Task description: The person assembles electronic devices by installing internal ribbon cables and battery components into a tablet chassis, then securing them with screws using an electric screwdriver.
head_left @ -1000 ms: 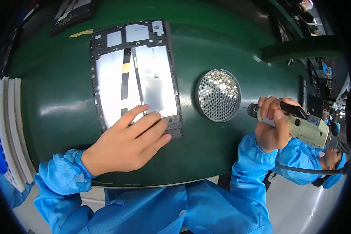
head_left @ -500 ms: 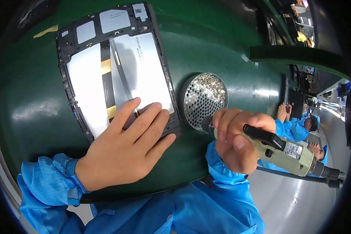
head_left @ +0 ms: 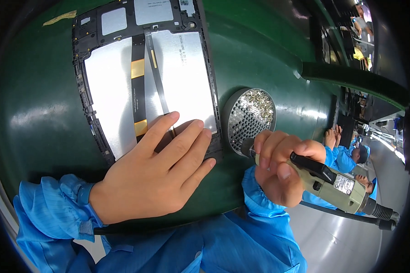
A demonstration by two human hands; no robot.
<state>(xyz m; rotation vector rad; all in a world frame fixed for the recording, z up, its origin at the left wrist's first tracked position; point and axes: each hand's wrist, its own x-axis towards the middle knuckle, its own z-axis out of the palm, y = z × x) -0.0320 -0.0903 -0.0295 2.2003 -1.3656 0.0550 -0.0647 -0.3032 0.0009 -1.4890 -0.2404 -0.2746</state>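
My left hand (head_left: 155,168) lies flat with fingers spread over the lower part of an opened tablet (head_left: 187,82). Silver plates, a dark ribbon cable (head_left: 139,91) with gold patches and a black frame show on the tablet. My right hand (head_left: 282,166) is wrapped round a pale green electric screwdriver (head_left: 332,186) with a black lever. Its dark front end (head_left: 247,147) is at the near rim of a round grey screw dish (head_left: 230,123); the bit's tip cannot be made out. Many small screws (head_left: 257,102) lie on the dish's perforated plate, heaped at its far side.
The bench has a green mat (head_left: 259,45). A strip of yellowish tape (head_left: 59,18) lies at the far left. A dark green bar (head_left: 351,77) crosses at the right. Beyond it, co-workers in blue (head_left: 346,157) sit at their places, one with hands raised near the bench.
The tablet, dish and both hands appear slightly farther right in the picture, seemingly because the view moved. Both hands keep their hold and pose.
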